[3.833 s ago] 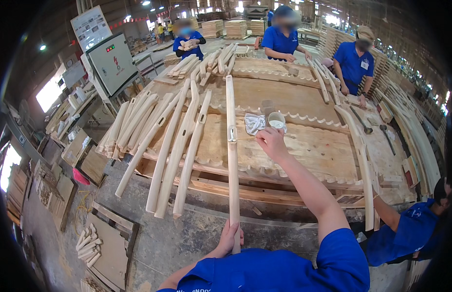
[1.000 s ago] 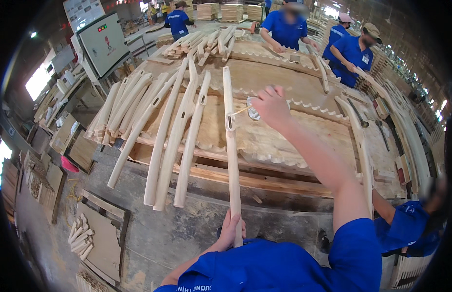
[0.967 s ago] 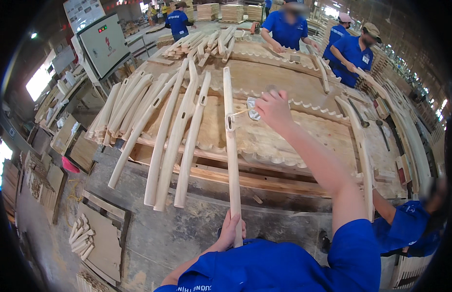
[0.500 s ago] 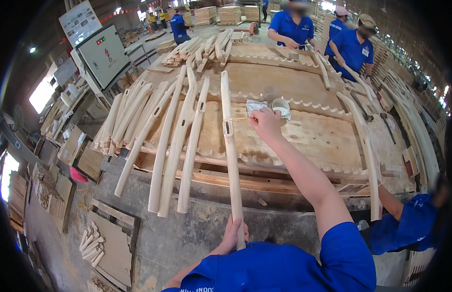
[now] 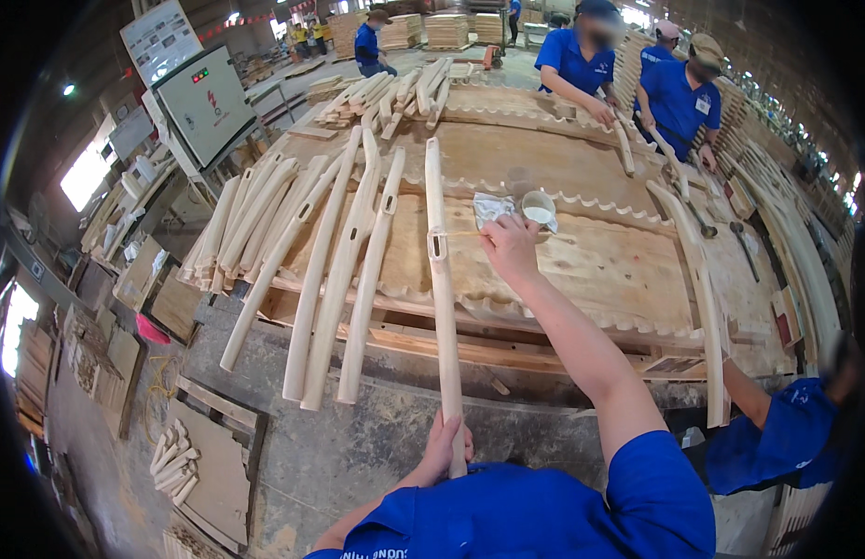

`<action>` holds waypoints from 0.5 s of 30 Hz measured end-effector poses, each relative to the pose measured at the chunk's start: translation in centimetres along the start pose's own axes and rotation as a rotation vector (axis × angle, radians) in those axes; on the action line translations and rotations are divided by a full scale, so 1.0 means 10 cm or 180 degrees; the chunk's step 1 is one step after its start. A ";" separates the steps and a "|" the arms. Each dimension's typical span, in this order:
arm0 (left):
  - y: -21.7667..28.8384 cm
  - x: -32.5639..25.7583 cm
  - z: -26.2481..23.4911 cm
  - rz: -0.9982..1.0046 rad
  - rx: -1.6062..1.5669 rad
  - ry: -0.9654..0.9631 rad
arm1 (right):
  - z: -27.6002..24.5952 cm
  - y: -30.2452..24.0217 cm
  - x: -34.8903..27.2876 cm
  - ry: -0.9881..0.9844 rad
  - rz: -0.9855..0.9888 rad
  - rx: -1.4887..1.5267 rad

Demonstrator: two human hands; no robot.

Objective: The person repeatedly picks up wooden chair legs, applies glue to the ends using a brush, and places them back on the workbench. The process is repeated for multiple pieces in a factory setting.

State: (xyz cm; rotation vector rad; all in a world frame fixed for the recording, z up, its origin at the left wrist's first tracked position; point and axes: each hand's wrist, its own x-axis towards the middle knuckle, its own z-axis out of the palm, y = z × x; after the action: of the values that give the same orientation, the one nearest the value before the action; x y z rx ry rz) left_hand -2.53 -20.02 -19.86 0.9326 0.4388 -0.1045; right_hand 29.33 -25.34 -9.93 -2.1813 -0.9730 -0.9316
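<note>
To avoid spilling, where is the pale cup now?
In the head view, the cup is on the table, right of centre, just beyond the right hand, with white cloth at its left.

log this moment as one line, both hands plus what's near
left hand: holding near end of slotted wooden bar | right hand: pinching thin stick by slot | nearby: cup, crumpled white sheet
</note>
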 end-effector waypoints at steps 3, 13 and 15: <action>-0.03 0.03 -0.03 -0.0006 0.0212 0.0090 | -0.08 -0.05 -0.08 -0.0036 -0.0239 0.0067; -0.07 -0.03 0.25 0.0509 0.0470 0.0048 | -1.06 0.02 -0.64 0.0246 0.1666 0.2730; -0.12 0.06 0.38 0.0663 0.0439 -0.0145 | -1.40 0.18 -0.83 0.0660 0.1863 0.2918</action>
State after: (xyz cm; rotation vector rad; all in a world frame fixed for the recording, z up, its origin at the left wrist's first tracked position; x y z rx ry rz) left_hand -1.09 -23.65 -19.06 1.1043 0.2930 0.0340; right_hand 21.63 -39.70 -8.44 -1.4016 -0.4544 -0.3061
